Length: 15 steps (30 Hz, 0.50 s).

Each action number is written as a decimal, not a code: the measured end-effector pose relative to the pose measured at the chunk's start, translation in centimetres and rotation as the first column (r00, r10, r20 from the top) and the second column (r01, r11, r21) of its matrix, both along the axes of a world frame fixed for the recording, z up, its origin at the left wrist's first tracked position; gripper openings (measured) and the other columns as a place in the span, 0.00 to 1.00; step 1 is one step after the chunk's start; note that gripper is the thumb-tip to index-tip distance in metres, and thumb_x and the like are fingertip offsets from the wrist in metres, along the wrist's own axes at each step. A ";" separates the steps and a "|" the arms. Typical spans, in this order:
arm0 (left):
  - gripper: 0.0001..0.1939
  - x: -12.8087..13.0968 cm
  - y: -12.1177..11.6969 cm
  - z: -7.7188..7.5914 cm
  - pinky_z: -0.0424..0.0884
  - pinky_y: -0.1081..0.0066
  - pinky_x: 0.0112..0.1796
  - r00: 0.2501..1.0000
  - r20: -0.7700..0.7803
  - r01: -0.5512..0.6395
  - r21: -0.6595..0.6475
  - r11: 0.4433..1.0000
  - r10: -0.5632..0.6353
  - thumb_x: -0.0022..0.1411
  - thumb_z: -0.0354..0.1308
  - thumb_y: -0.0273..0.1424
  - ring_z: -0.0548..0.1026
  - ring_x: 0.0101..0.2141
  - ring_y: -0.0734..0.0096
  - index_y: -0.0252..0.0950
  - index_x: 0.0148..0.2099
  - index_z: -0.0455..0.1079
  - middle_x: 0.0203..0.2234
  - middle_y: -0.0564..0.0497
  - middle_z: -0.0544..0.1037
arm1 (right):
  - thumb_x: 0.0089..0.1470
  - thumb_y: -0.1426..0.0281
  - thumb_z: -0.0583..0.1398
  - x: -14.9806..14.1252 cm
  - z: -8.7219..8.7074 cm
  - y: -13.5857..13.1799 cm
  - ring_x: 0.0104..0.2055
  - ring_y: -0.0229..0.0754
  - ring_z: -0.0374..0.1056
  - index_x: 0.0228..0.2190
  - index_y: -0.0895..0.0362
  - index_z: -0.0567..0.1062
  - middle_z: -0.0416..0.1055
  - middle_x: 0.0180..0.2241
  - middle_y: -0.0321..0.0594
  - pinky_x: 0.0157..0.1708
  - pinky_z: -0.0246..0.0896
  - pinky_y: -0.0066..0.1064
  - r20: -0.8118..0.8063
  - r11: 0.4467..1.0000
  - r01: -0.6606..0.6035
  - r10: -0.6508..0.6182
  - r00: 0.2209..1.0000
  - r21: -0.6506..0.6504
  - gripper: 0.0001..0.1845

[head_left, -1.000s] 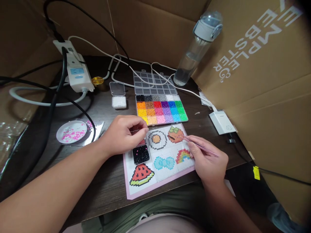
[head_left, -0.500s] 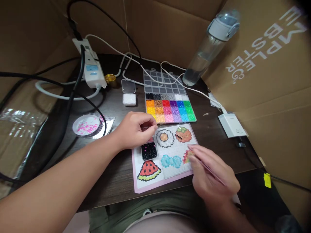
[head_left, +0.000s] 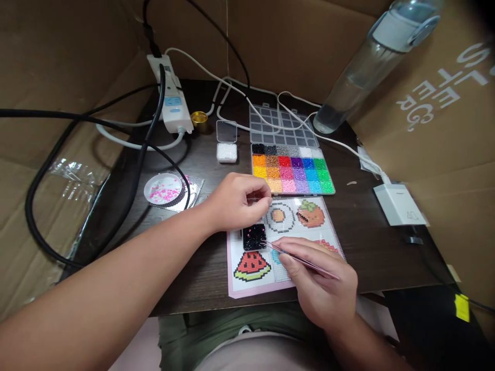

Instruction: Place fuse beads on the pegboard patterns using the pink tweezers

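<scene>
My left hand (head_left: 235, 203) is curled, its fingertips pinching the upper edge of a small clear box of black beads (head_left: 254, 237) that sits on a pattern sheet (head_left: 286, 242). My right hand (head_left: 319, 281) grips pink tweezers (head_left: 297, 257); their tip reaches the right edge of the black bead box. The sheet shows a watermelon (head_left: 252, 265), an egg (head_left: 279, 216) and a persimmon (head_left: 310, 215). A clear pegboard covers part of the sheet and my right hand hides the lower right pictures.
A tray of coloured beads (head_left: 292, 172) with its lid open lies behind the sheet. A small white bead box (head_left: 226, 152), a plate of pink beads (head_left: 163, 188), a power strip (head_left: 172, 105), cables, a white charger (head_left: 398, 203) and a water bottle (head_left: 367, 62) surround it. Cardboard walls enclose the dark table.
My right hand moved left across the sheet, bringing the tweezers' tip from the persimmon to the black bead box. My left hand stayed on the box. The view shifted left.
</scene>
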<state>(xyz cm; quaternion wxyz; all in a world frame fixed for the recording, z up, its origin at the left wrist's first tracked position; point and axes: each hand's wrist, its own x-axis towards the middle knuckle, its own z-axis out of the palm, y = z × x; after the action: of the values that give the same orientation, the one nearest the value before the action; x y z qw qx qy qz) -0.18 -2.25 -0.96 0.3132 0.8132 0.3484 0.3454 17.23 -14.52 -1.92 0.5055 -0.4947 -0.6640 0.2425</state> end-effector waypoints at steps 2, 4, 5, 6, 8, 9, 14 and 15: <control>0.06 0.0 0.0 0.0 0.62 0.77 0.23 1.000 0.003 -0.001 -0.007 1.000 0.001 0.56 0.56 0.25 0.67 0.20 0.78 0.35 0.27 0.71 0.18 0.56 0.72 | 0.53 0.80 0.65 0.0 0.0 0.0 0.36 0.44 0.81 0.36 0.53 0.84 0.83 0.34 0.39 0.38 0.79 0.32 0.011 1.000 -0.001 0.001 1.000 0.002 0.13; 0.06 0.0 0.0 0.0 0.62 0.77 0.24 1.000 0.006 0.001 -0.002 1.000 -0.001 0.56 0.56 0.25 0.67 0.20 0.79 0.34 0.26 0.71 0.18 0.56 0.72 | 0.53 0.80 0.65 -0.1 0.1 0.1 0.36 0.44 0.81 0.36 0.53 0.84 0.83 0.34 0.39 0.39 0.79 0.31 0.022 1.000 -0.010 0.009 1.000 0.002 0.12; 0.06 0.0 0.0 0.0 0.61 0.77 0.24 1.000 0.007 0.002 0.002 1.000 -0.002 0.56 0.56 0.25 0.67 0.20 0.79 0.34 0.26 0.71 0.18 0.57 0.72 | 0.53 0.80 0.65 -0.2 0.1 0.1 0.36 0.44 0.81 0.36 0.53 0.84 0.83 0.34 0.39 0.39 0.79 0.31 0.025 1.000 -0.014 0.014 1.000 0.001 0.12; 0.06 0.1 0.0 0.0 0.61 0.77 0.24 1.000 0.009 0.004 0.005 1.000 -0.004 0.56 0.56 0.25 0.67 0.20 0.79 0.34 0.26 0.71 0.17 0.57 0.71 | 0.53 0.80 0.65 -0.2 0.1 0.1 0.36 0.44 0.81 0.36 0.53 0.84 0.83 0.34 0.39 0.39 0.79 0.31 0.026 1.000 -0.018 0.018 1.000 0.001 0.12; 0.06 0.1 0.0 0.0 0.61 0.77 0.24 1.000 0.009 0.006 0.003 1.000 -0.006 0.55 0.56 0.25 0.66 0.20 0.79 0.34 0.26 0.71 0.17 0.57 0.71 | 0.53 0.80 0.65 -0.3 0.1 0.1 0.36 0.44 0.81 0.36 0.53 0.84 0.83 0.34 0.39 0.39 0.80 0.31 0.026 1.000 -0.022 0.022 0.999 0.004 0.12; 0.06 0.1 0.0 0.1 0.61 0.77 0.24 1.000 0.007 0.006 -0.001 1.000 -0.006 0.56 0.56 0.25 0.67 0.20 0.79 0.34 0.26 0.71 0.17 0.56 0.72 | 0.54 0.80 0.65 -0.3 0.1 0.1 0.36 0.44 0.81 0.36 0.53 0.84 0.83 0.34 0.39 0.39 0.80 0.32 0.028 1.000 -0.024 0.024 0.999 0.003 0.12; 0.07 0.1 -0.1 0.1 0.62 0.77 0.23 1.000 -0.001 -0.002 -0.017 1.000 0.002 0.56 0.56 0.26 0.67 0.20 0.78 0.35 0.26 0.71 0.17 0.56 0.72 | 0.55 0.79 0.64 -0.3 0.1 0.1 0.35 0.45 0.81 0.37 0.52 0.84 0.83 0.34 0.39 0.38 0.80 0.34 0.037 0.999 -0.037 0.037 0.999 -0.012 0.12; 0.07 0.1 -0.1 0.1 0.62 0.77 0.23 1.000 0.001 -0.001 -0.019 1.000 0.001 0.56 0.56 0.26 0.67 0.20 0.78 0.35 0.26 0.71 0.17 0.56 0.72 | 0.55 0.79 0.64 -0.2 0.0 0.1 0.35 0.45 0.81 0.37 0.52 0.84 0.83 0.34 0.39 0.38 0.80 0.34 0.036 0.999 -0.040 0.040 0.999 -0.013 0.12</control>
<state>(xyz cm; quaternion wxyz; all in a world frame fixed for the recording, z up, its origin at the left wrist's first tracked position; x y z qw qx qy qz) -0.08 -2.34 -0.87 0.3206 0.8099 0.3520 0.3425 16.98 -14.39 -1.88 0.4855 -0.4887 -0.6813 0.2476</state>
